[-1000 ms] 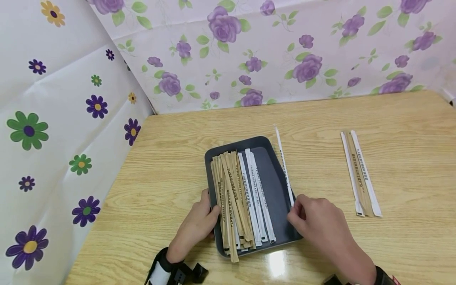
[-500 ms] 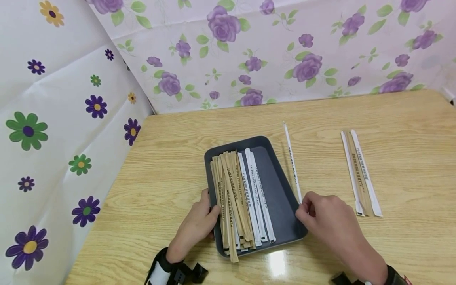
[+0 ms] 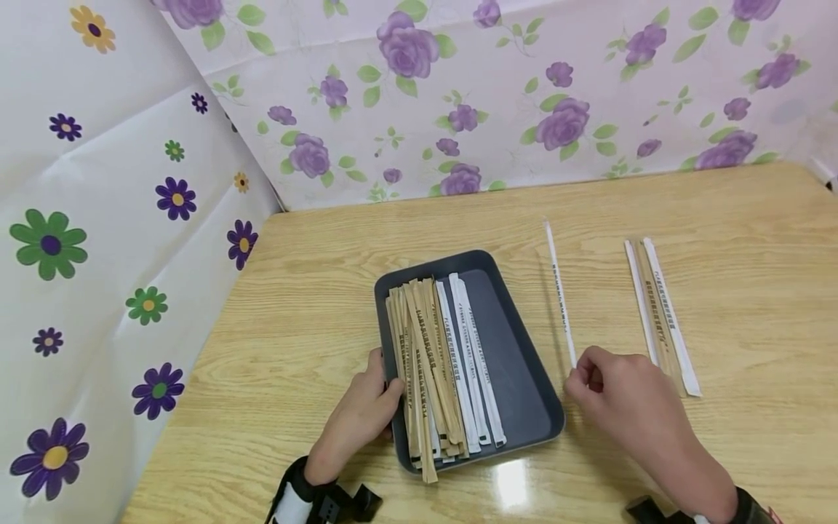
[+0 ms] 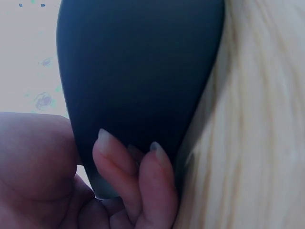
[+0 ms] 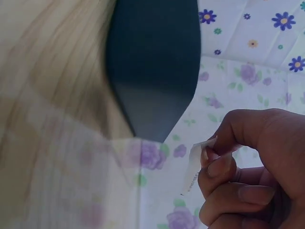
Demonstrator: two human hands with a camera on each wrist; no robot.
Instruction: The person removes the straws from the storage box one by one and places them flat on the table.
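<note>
A dark grey tray [image 3: 517, 364] holds several brown paper-wrapped straws [image 3: 425, 364] on its left and several white-wrapped straws [image 3: 466, 349] beside them. My left hand [image 3: 358, 407] grips its left edge, thumb at the rim; in the left wrist view fingers [image 4: 157, 191] curl against the tray's outer side [image 4: 138, 71]. My right hand [image 3: 631, 397], to the right of the tray, pinches one white-wrapped straw [image 3: 560, 298] by its near end. That straw points away from me over the table. The right wrist view shows its wrapper end [image 5: 194, 164] between thumb and finger.
Two white-wrapped straws, one of them the rightmost straw [image 3: 672, 320], lie either side of brown-wrapped straw [image 3: 655, 313] on the wooden table [image 3: 314, 291], partly behind my right hand. Flowered sheets [image 3: 484, 87] stand at the back and left.
My right hand has moved right with the white-wrapped straw, from the tray's right rim to over the table beside it. The left hand and the tray have stayed put.
</note>
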